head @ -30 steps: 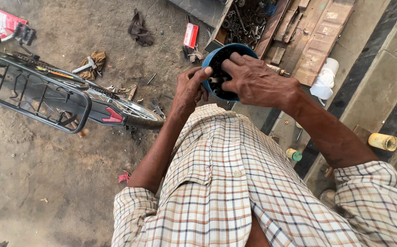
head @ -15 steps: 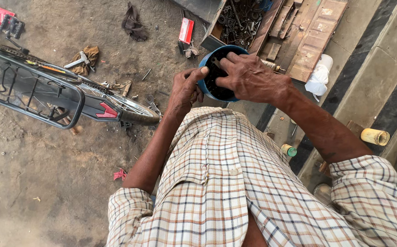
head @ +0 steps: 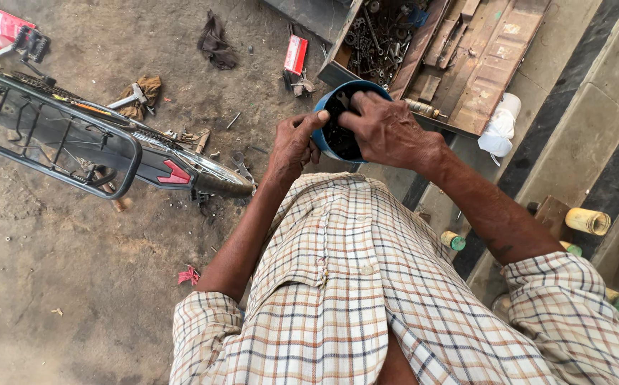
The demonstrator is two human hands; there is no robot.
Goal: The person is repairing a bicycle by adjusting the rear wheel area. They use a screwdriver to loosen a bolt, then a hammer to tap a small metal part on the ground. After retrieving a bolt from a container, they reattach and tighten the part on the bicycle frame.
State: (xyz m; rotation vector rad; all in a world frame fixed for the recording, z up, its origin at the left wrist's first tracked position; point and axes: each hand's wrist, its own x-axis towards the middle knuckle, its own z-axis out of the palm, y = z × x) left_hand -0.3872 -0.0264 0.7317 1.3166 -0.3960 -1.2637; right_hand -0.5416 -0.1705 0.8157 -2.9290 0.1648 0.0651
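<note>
Left of our hands, the black metal bicycle rack lies over the dirt floor. Our left hand grips the round blue container by its rim, while our right hand dips curled fingers inside, sorting small dark parts. Right of them sits the rusty open metal toolbox.

- left hand grips the side of a blue tub of dark metal bits
- right hand reaches into it, fingers spread
- bicycle on the dirt nearby
- toolbox lies open beyond
</note>
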